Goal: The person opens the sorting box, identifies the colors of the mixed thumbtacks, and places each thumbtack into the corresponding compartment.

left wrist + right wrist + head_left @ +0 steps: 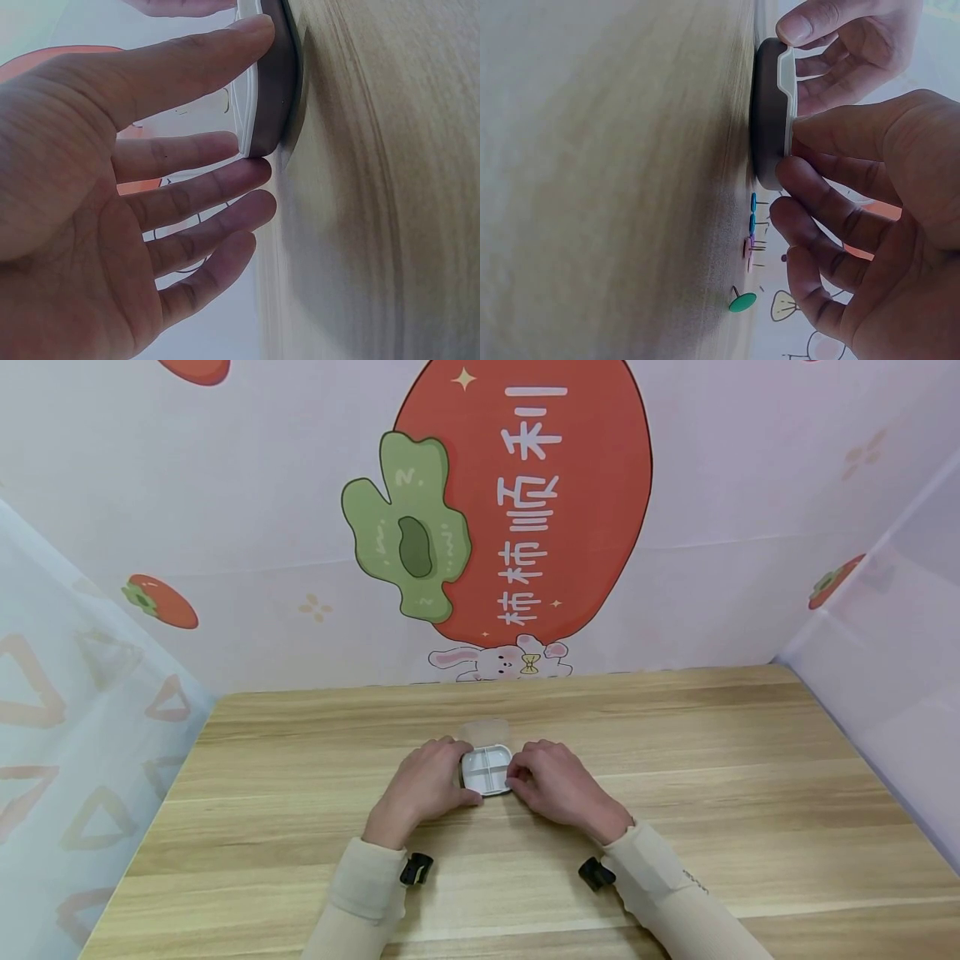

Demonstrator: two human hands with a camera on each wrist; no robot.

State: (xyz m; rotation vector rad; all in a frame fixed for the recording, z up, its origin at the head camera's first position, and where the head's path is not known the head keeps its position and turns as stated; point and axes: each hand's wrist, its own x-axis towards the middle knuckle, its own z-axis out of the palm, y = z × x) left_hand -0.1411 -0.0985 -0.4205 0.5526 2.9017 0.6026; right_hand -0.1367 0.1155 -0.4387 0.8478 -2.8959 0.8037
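Note:
A small pill box [487,770] with a white divided inside and a dark grey outer shell [769,112] lies on the wooden table, its translucent lid [484,732] swung back at the far side. My left hand [429,781] holds its left side, with the thumb at the near edge and fingers at the far edge. In the left wrist view the other fingers [214,232] spread loosely beside it. My right hand [557,782] pinches the right rim, thumb and index finger at the edge. Whether something tiny sits between those fingertips is hidden.
In the right wrist view several thumbtacks stand point-up on the table past the box: blue ones [754,202], pink ones [748,247], and a tilted green one [742,302]. A printed cloth wall [712,568] rises behind the table's [262,860] far edge.

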